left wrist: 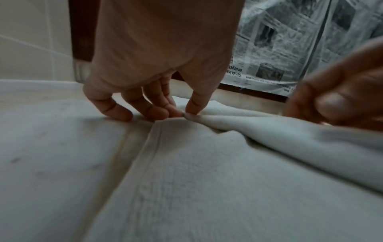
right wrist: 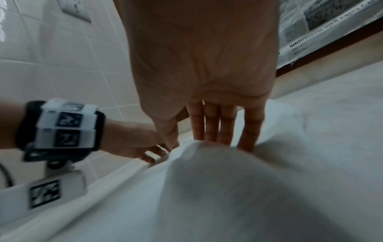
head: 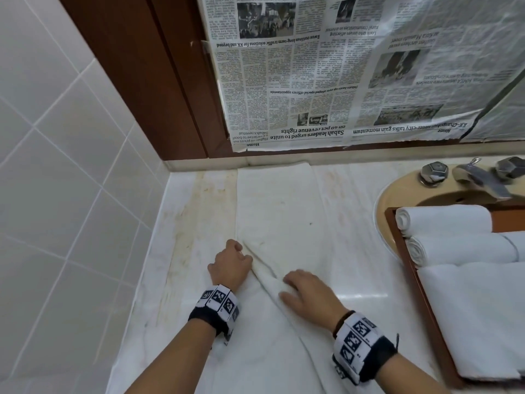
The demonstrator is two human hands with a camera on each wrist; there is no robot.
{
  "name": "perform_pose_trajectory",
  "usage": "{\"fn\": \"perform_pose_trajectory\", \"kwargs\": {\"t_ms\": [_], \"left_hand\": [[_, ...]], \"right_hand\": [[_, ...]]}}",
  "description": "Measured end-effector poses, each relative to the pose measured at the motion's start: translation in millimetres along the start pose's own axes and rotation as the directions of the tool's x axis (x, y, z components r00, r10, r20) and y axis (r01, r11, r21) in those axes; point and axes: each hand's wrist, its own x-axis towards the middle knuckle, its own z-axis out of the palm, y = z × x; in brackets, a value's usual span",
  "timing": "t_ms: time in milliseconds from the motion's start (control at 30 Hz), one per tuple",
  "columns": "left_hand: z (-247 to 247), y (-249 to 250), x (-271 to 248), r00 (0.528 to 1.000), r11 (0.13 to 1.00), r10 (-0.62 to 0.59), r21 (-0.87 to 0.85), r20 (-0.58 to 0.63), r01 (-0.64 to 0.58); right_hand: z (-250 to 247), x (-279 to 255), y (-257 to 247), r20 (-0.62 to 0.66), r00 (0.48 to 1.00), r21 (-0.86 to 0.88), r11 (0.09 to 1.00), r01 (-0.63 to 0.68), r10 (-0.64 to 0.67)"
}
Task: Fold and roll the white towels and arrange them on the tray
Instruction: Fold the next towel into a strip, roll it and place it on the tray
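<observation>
A long white towel [head: 281, 211] lies flat on the marble counter, running from the back wall toward me. A diagonal fold ridge rises in it between my hands. My left hand [head: 244, 251] pinches the towel's edge [left wrist: 184, 114] between thumb and fingertips at the top of that ridge. My right hand [head: 292, 288] lies on the ridge lower down, its straight fingers [right wrist: 219, 131] pressing the cloth [right wrist: 248, 188]. On the wooden tray [head: 409, 268] at the right lie two rolled white towels [head: 443, 220] [head: 460, 248] and a flat folded one [head: 477, 314].
The tray sits over a beige sink [head: 383, 200] with a metal faucet [head: 480, 177] behind it. Newspaper [head: 341, 66] covers the wall behind the counter. A tiled wall [head: 56, 166] closes the left side. Bare stained counter [head: 199, 211] shows left of the towel.
</observation>
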Motion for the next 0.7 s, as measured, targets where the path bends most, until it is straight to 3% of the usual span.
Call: {"fn": "perform_pose_trajectory", "kwargs": {"t_ms": [67,167,367,600,700], "left_hand": [[-4,-1,4,1.000,0.997,-0.015,-0.073,0.022,0.017],[-11,-7,6,0.998,0.984,0.019,-0.178,0.063,-0.008],[-29,-19,10,0.993,0.944,0.087,-0.326,0.078,-0.058],[-43,-32,14,0.984,0.944,0.139,-0.317,0.114,-0.097],[-44,-39,16,0.974,0.961,0.183,-0.232,0.137,-0.148]], "right_hand": [[9,-7,-12,0.023,0.998,-0.030,0.998,-0.056,0.057],[11,-10,-26,-0.048,0.990,-0.052,0.989,-0.136,0.133],[5,-20,-69,-0.142,0.979,0.100,0.986,-0.131,0.144],[21,-10,-135,-0.196,0.971,0.184,0.978,-0.102,0.138],[43,-4,-152,-0.135,0.975,0.183,0.971,-0.151,0.176]]}}
